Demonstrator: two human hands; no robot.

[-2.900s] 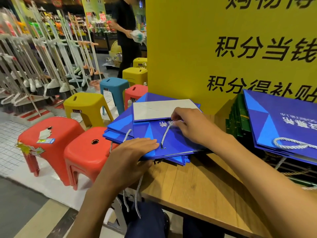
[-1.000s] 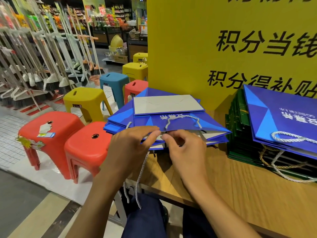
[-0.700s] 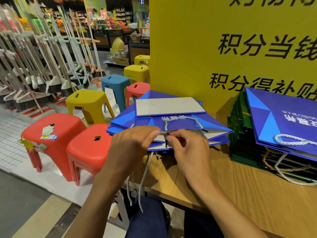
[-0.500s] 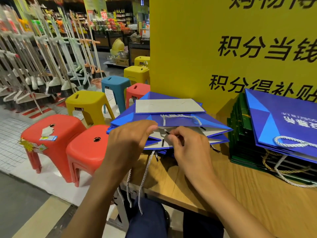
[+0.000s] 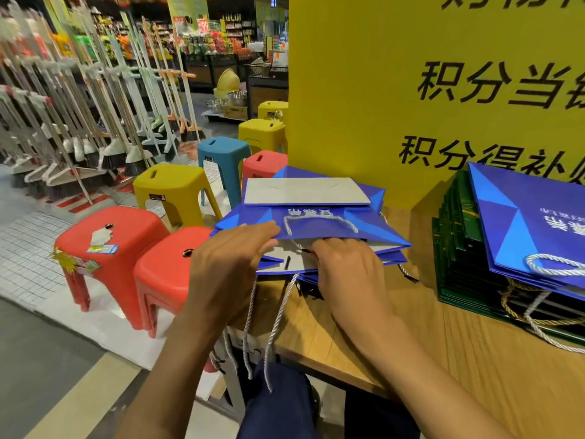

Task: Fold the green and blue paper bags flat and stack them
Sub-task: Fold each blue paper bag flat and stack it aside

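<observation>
Left hand [image 5: 231,264]: fingers extended, pressing the blue bag [image 5: 319,224] top panel. Right hand [image 5: 345,270] alongside: fingers curled inside the bag mouth, apparently pinching the white cord [image 5: 296,243].

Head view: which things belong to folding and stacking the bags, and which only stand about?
Job: open blue paper bag with white rope handles; left hand and right hand at it; flat blue bags beneath; stack of green paper bags.
Idle: red plastic stools; yellow plastic stool; brooms; yellow sign board.
</observation>
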